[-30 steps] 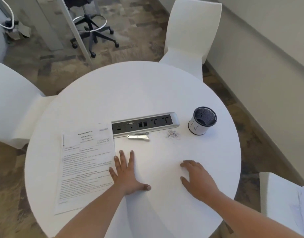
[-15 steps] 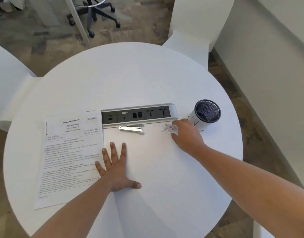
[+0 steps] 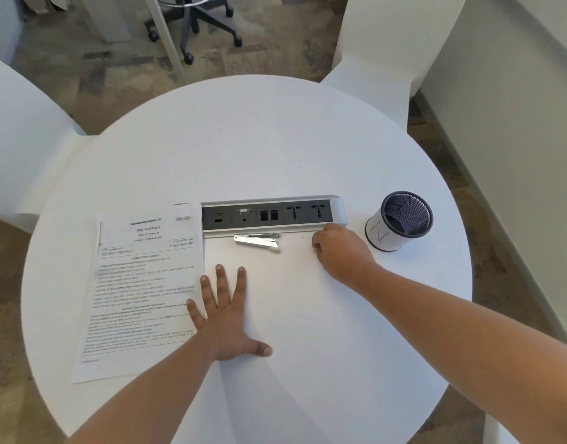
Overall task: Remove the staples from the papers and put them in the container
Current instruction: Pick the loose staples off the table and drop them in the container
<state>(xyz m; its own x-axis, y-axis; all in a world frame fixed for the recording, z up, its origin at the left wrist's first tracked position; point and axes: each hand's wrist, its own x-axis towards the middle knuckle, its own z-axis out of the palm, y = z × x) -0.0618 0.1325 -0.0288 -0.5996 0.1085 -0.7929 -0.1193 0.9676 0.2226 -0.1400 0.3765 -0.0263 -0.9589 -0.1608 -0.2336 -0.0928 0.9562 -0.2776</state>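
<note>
Papers [image 3: 144,290] one stack, one container [image 3: 400,221], two hands [image 3: 226,318]

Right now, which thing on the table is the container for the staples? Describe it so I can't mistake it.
On the round white table, follow the long power socket strip to its right end. Just beyond it, near the table's right edge, stands the container, past the closed right hand. It is the only upright cup there: dark mesh inside, a white wrap outside with a hand-drawn Z-like mark.

"KANNADA" on paper [image 3: 141,283]; "N" on container [image 3: 379,233]
</note>
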